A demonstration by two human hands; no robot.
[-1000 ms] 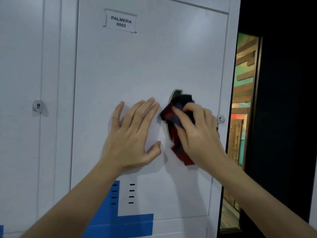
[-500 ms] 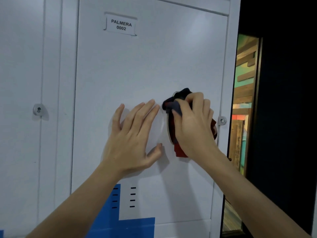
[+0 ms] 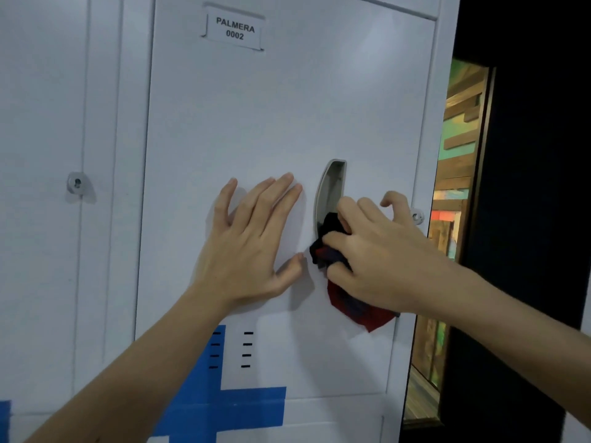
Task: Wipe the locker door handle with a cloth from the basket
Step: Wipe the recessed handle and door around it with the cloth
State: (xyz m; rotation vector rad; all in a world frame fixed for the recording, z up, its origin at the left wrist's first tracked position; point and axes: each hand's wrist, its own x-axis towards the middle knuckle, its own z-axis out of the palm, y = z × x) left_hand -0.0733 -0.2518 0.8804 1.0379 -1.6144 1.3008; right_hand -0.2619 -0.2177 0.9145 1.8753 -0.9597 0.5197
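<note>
— What do we have nearest to us?

— Our two bare forearms, reaching up from the bottom edge toward the locker door (image 3: 287, 107). The left hand (image 3: 246, 251) lies flat on the white panel, its grip spread wide, fingers fanned and the thumb out to the side, holding nothing.

— And the other one?

— The right hand (image 3: 380, 263) has its grip pinching the cloth (image 3: 355, 308), thumb and first fingers bunched around a dark wad of it while the little finger curls free. The cloth is red and dark blue, checked; its upper part is pressed into the lower end of the handle (image 3: 329, 187) and a loose corner hangs down below the hand against the door.

— So where does the handle sit?

— Just beside the left fingertips, between our two hands. It is a grey recessed pull, tall and curved; we see its top half bare and the bottom half covered by cloth and fingers.

— Anything further up or out?

— A name plate (image 3: 235, 27) reading PALMERA 0002 near the top of the door, a small round lock (image 3: 417, 216) just right of the right hand, another lock (image 3: 76, 183) on the neighbouring door to the left, and a blue stripe (image 3: 220, 407) with small vent slots (image 3: 230, 350) low down. Beyond the locker's right edge, a dark opening shows wooden planks (image 3: 460, 100).
</note>
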